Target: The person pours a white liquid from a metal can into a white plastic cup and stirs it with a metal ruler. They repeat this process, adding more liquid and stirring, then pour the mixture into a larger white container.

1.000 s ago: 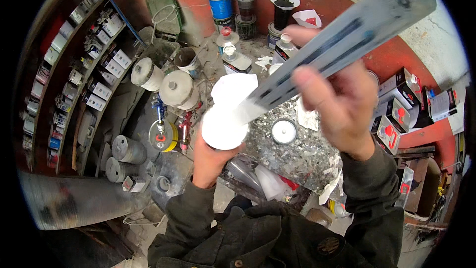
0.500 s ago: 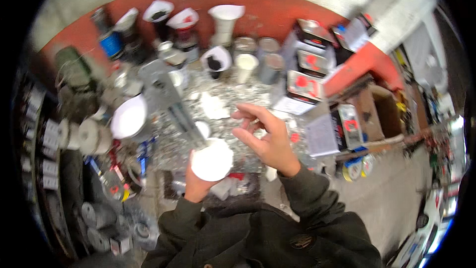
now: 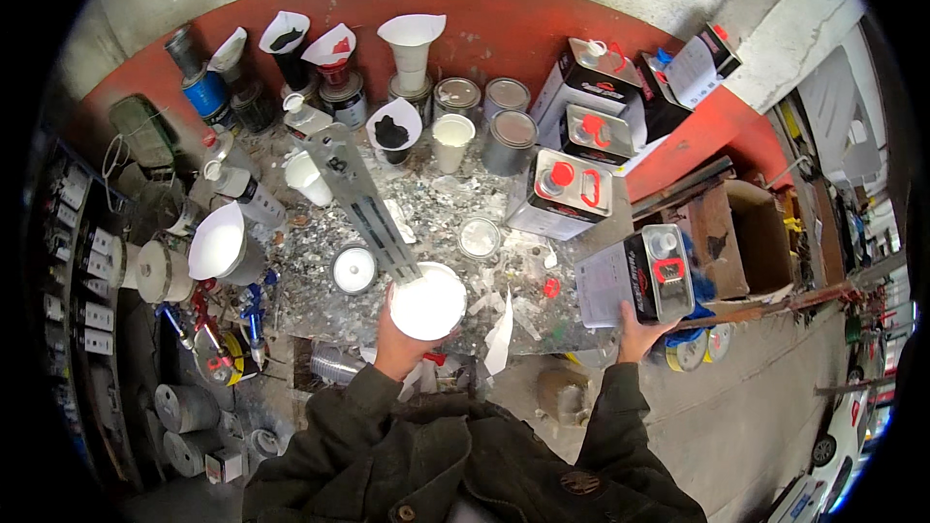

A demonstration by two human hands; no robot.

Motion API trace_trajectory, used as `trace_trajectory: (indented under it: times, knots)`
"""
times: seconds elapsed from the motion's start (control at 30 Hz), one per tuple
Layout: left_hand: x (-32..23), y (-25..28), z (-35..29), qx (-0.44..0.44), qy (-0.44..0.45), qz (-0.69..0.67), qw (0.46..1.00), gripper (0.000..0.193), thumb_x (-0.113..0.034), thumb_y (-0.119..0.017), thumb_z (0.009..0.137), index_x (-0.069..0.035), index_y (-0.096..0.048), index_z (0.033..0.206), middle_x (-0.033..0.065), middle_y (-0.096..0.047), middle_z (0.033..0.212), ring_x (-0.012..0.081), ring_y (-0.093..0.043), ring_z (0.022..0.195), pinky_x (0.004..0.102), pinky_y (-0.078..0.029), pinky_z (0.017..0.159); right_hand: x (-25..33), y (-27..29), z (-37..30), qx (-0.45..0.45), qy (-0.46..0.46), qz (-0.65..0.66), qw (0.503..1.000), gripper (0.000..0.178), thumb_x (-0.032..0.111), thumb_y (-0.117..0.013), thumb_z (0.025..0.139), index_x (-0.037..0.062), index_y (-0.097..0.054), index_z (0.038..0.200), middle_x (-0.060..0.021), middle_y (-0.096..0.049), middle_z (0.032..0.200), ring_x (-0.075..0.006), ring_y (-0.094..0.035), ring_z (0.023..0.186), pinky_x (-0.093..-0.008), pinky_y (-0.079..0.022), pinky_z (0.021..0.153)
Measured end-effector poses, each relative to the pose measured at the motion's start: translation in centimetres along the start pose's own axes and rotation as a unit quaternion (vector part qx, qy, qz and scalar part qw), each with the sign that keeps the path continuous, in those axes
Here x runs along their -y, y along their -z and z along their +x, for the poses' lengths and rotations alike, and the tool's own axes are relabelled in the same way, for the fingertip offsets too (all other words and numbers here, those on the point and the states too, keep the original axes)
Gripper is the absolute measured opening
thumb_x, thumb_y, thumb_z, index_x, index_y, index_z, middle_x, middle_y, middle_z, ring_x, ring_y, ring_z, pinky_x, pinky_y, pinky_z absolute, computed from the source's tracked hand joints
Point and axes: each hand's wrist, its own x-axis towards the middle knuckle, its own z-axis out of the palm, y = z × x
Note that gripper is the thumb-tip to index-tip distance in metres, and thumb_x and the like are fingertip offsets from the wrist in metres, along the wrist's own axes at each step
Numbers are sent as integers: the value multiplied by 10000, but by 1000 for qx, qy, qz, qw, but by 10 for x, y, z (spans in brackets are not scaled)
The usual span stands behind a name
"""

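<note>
Left hand (image 3: pixel 397 347) gripped white cup (image 3: pixel 428 304) while right hand (image 3: pixel 640 335) touched rectangular can (image 3: pixel 635 275)

The white cup was in front of the person, the left hand's fingers curled closed around its side; the right hand, well to the cup's right, had its thumb against the near side of the rectangular can, the other fingers partly hidden, so how tightly they closed could not be told; a flat metal strip (image 3: pixel 364 209) stood tilted in the cup, leaning away and to the left; just left of the cup sat a round white-topped tin (image 3: pixel 354 270); to the cup's right, short of the rectangular can, lay a red cap (image 3: pixel 551 288); beyond the cup, slightly right, lay a round pale disc (image 3: pixel 480 238); farther beyond the cup stood a white tub (image 3: pixel 452 142); farthest from it ran a red wall band (image 3: pixel 531 34).
</note>
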Motion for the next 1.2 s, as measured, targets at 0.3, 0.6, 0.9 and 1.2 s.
trace_trajectory:
  times: [0.3,0.6,0.9,1.2]
  knots:
    - [16,7,8,-46,-20,49,998,1008,-115,-959,629,-21,-356,1432,137,-574,1329,242,-586,1231,386,-493,1037,34,-12,27,43,-31,55,997,1214,47,-892,650,-2,-126,1591,-210,-287,1581,-302,-359,1416,-424,-287,1188]
    - [60,7,19,-102,-117,82,984,935,-126,-951,650,-24,-395,1394,135,-609,1281,241,-619,1186,387,-517,999,166,12,30,303,7,69,950,1302,148,-897,584,22,-112,1615,-183,-317,1582,-297,-363,1430,-409,-270,1199]
    - [51,1,19,-93,-189,113,971,1063,-144,-974,597,-18,-373,1464,173,-446,1449,305,-477,1345,410,-408,1122,254,6,33,454,158,-88,872,1303,172,-925,483,-53,-223,1558,-182,-435,1389,-324,-465,1287,-409,-365,1120]
    - [54,-2,19,-86,-182,66,977,991,-133,-966,576,-48,-452,1419,172,-433,1425,365,-418,1382,439,-352,1154,309,-28,38,527,306,-168,775,1240,171,-925,500,42,-303,1564,-219,-501,1316,-393,-495,1204,-458,-429,1013]
